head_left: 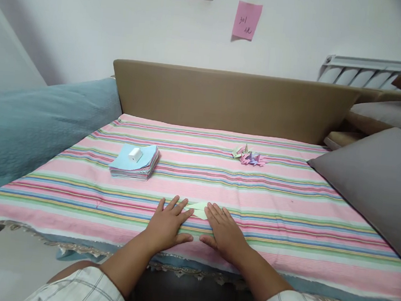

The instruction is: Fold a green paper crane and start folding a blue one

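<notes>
A folded piece of pale green paper (pixel 200 210) lies on the striped cloth (pixel 198 174) in front of me. My left hand (pixel 168 225) rests flat at its left end, fingers spread, fingertips on or beside the paper. On the other side my right hand (pixel 224 231) lies flat with its fingers stretched out, and its fingertips touch the right end. Both thumbs point inward below the paper. Parts of the paper's ends are hidden under the fingers.
To the left is a stack of coloured paper sheets (pixel 131 167) with a small white block (pixel 135 154) on top. Several small folded paper cranes (pixel 249 156) sit at the back right. Grey cushions (pixel 379 172) border the right side, a blue-covered armrest (pixel 47 117) the left.
</notes>
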`<state>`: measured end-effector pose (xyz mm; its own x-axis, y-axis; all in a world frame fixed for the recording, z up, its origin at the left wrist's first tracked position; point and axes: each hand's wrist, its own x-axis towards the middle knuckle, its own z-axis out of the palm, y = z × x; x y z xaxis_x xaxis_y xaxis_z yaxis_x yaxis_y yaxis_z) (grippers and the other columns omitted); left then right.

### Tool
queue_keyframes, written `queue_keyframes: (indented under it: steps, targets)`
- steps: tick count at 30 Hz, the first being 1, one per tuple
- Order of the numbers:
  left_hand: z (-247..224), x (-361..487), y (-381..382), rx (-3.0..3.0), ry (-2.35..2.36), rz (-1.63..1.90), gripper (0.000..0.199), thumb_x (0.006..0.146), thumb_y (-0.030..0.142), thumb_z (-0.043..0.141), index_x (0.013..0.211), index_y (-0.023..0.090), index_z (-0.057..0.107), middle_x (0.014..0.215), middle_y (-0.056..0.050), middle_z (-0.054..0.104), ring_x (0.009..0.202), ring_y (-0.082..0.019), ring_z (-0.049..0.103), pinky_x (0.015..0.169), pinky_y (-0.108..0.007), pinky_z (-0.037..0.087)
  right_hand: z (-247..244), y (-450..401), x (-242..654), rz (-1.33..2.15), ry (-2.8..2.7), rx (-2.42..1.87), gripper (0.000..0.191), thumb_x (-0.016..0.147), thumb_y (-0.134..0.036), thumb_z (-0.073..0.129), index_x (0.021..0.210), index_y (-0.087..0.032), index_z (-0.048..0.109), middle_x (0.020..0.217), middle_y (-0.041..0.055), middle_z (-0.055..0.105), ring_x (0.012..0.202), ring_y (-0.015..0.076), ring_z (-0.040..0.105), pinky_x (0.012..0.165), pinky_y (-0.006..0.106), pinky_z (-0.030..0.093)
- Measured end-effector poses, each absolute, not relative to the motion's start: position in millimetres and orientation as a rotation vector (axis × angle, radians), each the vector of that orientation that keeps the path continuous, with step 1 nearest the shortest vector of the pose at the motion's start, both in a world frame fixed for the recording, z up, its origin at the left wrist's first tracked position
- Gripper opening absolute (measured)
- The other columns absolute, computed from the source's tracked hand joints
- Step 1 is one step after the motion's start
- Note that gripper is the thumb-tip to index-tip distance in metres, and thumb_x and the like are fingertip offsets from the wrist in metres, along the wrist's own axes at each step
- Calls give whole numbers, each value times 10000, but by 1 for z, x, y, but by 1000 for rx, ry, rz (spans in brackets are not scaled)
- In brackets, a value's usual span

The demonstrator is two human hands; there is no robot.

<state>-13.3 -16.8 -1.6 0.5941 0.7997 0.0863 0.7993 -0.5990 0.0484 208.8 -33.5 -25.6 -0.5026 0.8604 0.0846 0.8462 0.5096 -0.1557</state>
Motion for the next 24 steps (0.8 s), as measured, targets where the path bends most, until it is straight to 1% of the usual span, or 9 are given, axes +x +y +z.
queue_keyframes:
  steps: [4, 8, 10, 12, 14, 16, 17, 20, 24]
  targets:
    - [6, -18, -16, 2754, 1477, 123, 671, 677, 576, 644, 1271, 301, 494, 1419, -95, 390, 1302, -365, 325, 998, -618, 269, -26, -34, 209, 131, -2581, -1460, 807, 834, -659, 350, 1404, -90, 301, 1457, 161, 278, 1361, 270, 217, 1095, 484, 217]
    - [20, -28, -9, 2714, 1522, 138, 562, 682, 546, 645, 1149, 238, 599, 1335, -107, 498, 1245, -351, 416, 956, -510, 390, -26, -34, 208, 138, -2584, -1469, 788, 842, -649, 350, 1405, -101, 302, 1458, 158, 275, 1361, 272, 217, 1095, 486, 215]
    - [25, -34, -5, 2680, 1545, 134, 425, 733, 536, 594, 1016, 225, 660, 1237, -99, 583, 1161, -321, 509, 884, -436, 457, -28, -34, 208, 141, -2587, -1473, 786, 842, -647, 354, 1405, -100, 302, 1460, 157, 273, 1362, 270, 216, 1097, 480, 213]
    - [27, -36, 0, 2613, 1654, 231, 308, 811, 475, 520, 914, 231, 678, 1153, -72, 636, 1041, -268, 593, 807, -377, 494, -30, -34, 208, 127, -2577, -1471, 781, 838, -644, 372, 1407, -114, 300, 1459, 152, 279, 1361, 268, 219, 1094, 481, 217]
    - [23, -32, 3, 2607, 1681, 444, 235, 854, 369, 486, 925, 240, 670, 1152, -47, 640, 1015, -222, 607, 836, -355, 490, -32, -33, 208, 103, -2564, -1466, 763, 842, -631, 382, 1407, -125, 301, 1458, 147, 287, 1359, 268, 224, 1092, 485, 220]
    - [17, -22, 5, 2711, 1443, 613, 209, 864, 292, 487, 960, 234, 664, 1144, -38, 646, 1086, -199, 567, 958, -361, 429, -34, -33, 207, 83, -2556, -1462, 737, 854, -609, 383, 1403, -122, 310, 1455, 145, 296, 1356, 267, 232, 1091, 486, 224]
    - [13, -15, 5, 2750, 1310, 655, 202, 866, 282, 491, 946, 227, 669, 1119, -37, 658, 1072, -196, 572, 975, -367, 416, -34, -33, 207, 75, -2550, -1464, 711, 865, -587, 383, 1399, -121, 318, 1452, 143, 305, 1354, 265, 238, 1090, 484, 228]
    - [2, 6, 6, 2774, 1064, 682, 178, 863, 278, 518, 872, 217, 685, 960, -34, 698, 968, -182, 595, 912, -341, 447, -33, -34, 206, 61, -2517, -1488, 594, 906, -475, 374, 1382, -121, 354, 1437, 133, 340, 1345, 254, 266, 1089, 469, 239]
    - [-3, 23, 9, 2755, 1073, 613, 139, 835, 263, 569, 823, 201, 693, 841, -35, 689, 843, -177, 595, 818, -326, 460, -32, -33, 205, 59, -2464, -1492, 483, 928, -341, 344, 1357, -126, 398, 1423, 114, 372, 1329, 239, 302, 1089, 456, 250]
